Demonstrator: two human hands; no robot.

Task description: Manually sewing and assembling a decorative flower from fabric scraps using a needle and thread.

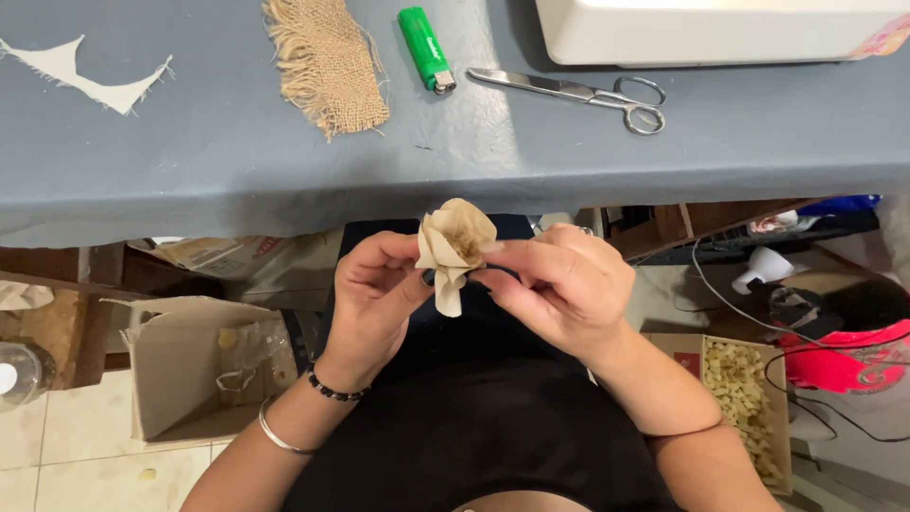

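Note:
A small beige fabric flower (455,248) with a brownish burlap centre is held over my lap, just below the table's edge. My left hand (372,296) pinches its lower stem from the left. My right hand (559,284) grips it from the right, fingertips at the petals. On the grey table (218,171) above lie a frayed burlap piece (327,62), a green lighter (425,47) and metal scissors (588,93).
A white machine (711,28) stands at the table's back right. A cream fabric scrap (85,81) lies at the far left. An open cardboard box (190,370) sits on the floor to my left, and a box of beige pieces (744,398) to my right, near cables.

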